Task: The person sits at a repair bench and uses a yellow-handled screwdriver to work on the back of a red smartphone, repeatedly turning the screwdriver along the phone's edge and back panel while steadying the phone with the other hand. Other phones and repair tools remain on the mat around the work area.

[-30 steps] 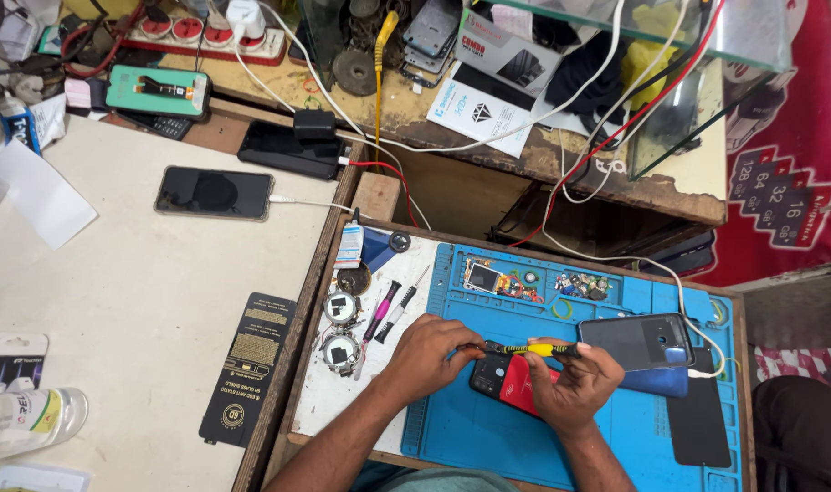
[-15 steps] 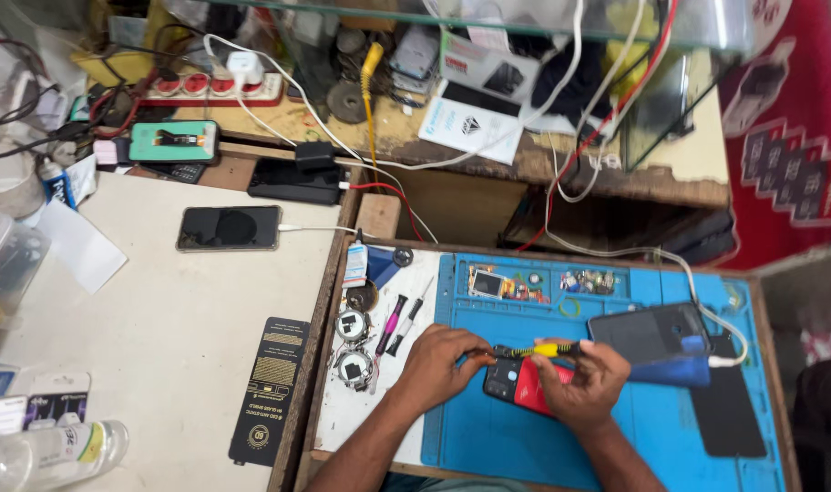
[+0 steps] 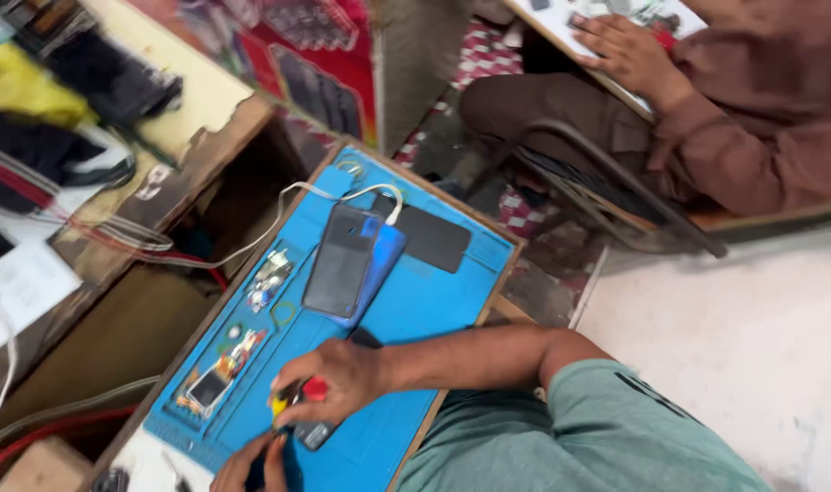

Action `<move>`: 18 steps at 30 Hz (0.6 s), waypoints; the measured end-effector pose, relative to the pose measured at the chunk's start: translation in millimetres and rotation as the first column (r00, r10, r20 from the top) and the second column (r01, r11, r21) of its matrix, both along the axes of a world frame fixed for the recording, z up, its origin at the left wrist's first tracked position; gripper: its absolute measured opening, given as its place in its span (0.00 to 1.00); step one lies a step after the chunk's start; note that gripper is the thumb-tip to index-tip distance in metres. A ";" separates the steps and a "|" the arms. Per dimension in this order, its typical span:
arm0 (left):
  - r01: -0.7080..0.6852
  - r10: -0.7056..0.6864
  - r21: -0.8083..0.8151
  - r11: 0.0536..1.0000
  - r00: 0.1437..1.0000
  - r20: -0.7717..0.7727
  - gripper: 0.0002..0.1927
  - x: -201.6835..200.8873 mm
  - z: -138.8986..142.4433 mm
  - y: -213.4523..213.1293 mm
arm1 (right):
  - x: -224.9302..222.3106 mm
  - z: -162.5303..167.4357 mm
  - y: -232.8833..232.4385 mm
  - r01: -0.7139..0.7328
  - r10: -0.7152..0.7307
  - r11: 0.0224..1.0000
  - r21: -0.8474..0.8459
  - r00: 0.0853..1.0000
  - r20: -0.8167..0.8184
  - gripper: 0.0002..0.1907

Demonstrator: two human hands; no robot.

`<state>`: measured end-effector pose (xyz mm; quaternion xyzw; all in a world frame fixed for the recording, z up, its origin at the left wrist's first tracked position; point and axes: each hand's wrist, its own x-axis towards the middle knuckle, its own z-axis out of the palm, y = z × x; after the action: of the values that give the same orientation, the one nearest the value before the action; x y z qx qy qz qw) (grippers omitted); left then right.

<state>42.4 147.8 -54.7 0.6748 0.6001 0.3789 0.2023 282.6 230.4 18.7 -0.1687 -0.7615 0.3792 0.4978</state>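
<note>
My right hand grips a small screwdriver with a yellow and red handle, low on the blue work mat. A dark phone lies under that hand. My left hand is cut off by the bottom edge, and its fingers hold the phone's near end. The tool's tip is hidden between the two hands.
Higher on the mat, a dark phone lies on a blue phone with a white cable plugged in, beside a black panel. Small circuit boards line the mat's left edge. Another person sits at the upper right.
The view has swung sharply right and tilted, so the seated person and floor now show. Both hands stay on the phone and screwdriver on the mat.
</note>
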 end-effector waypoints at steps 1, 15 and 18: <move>0.033 -0.034 -0.015 0.999 0.998 -0.058 0.09 -0.2 -13.6 5.7 | 0.4 1.6 -3.3 0.005 -0.005 1.000 0.003 1.000 0.008 0.28; 0.494 -0.448 -0.300 0.816 0.868 0.213 0.19 -4.6 -25.2 60.7 | -0.9 -9.8 0.0 0.062 -0.060 0.994 0.092 0.998 -0.026 0.29; 0.539 -0.482 -0.332 0.774 0.842 0.243 0.23 -6.6 -27.4 62.5 | -2.3 -7.1 0.3 0.024 -0.022 0.997 0.077 0.999 -0.027 0.29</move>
<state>35.8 210.3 -82.2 0.7296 0.4402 0.2309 0.4698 280.3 230.8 11.6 -0.1531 -0.7670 0.3461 0.5181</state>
